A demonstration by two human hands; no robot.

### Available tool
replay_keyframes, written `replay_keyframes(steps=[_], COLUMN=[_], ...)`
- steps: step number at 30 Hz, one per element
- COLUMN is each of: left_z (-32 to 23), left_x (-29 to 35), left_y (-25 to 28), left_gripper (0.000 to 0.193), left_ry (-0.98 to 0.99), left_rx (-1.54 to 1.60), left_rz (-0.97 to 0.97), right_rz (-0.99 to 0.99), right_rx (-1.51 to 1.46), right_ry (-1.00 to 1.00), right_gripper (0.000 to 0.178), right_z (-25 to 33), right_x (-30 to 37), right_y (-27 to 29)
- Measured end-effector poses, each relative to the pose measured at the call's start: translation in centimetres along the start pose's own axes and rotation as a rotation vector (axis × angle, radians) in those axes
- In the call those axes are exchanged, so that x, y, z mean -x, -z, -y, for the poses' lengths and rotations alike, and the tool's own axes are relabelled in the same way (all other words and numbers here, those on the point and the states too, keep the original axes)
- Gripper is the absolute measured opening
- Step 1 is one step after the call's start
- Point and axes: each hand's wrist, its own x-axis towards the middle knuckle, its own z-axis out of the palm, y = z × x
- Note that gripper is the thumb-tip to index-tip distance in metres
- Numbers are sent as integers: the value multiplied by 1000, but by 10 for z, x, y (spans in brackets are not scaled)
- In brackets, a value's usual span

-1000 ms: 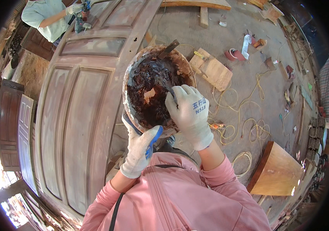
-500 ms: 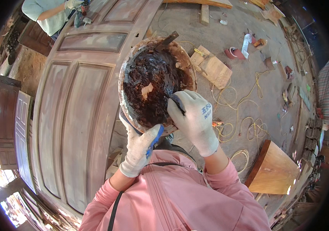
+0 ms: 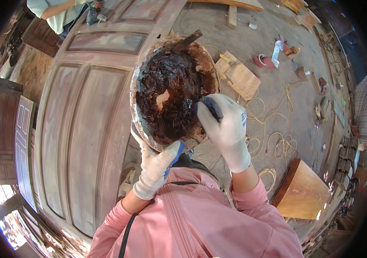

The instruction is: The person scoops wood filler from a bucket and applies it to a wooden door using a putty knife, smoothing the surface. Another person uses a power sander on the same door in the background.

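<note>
A round bowl [image 3: 142, 69] caked with dark brown paste is held up in front of me. My left hand [image 3: 157, 165], in a white glove with blue on the palm, grips the bowl's near rim from below. My right hand [image 3: 224, 127], also gloved, is closed around a dark-handled tool [image 3: 192, 96] whose end is dipped into the paste at the bowl's right side. A second tool handle [image 3: 190, 39] sticks out over the bowl's far rim.
A large brown panelled wooden door [image 3: 84, 129] lies flat to my left. Another person in a light shirt [image 3: 56, 15] works at its far end. Wood boards [image 3: 239, 77], yellow cords [image 3: 273, 137] and an angled wooden panel [image 3: 303, 189] lie on the concrete floor at right.
My right hand slid from over the bowl's near middle to its right rim, exposing more paste. The bowl stays gripped by my left hand.
</note>
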Motion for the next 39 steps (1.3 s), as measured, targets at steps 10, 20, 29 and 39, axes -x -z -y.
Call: replay_keyframes(steps=[10, 20, 29, 39], left_z=[5, 1, 5, 33], left_x=[-6, -2, -3, -14], left_y=[-3, -4, 4, 117], left_gripper=[106, 108, 100, 41], left_ry=[-75, -87, -38, -60], left_rx=[-81, -83, -27, 96], left_rz=[20, 49, -3, 108], right_rz=[137, 293, 446, 445], right_rx=[319, 91, -351, -1029], right_ry=[14, -104, -366, -752], right_gripper=[14, 19, 21, 22], right_z=[12, 8, 2, -13], right_x=[1, -18, -23, 5], right_y=[-26, -19, -5, -3])
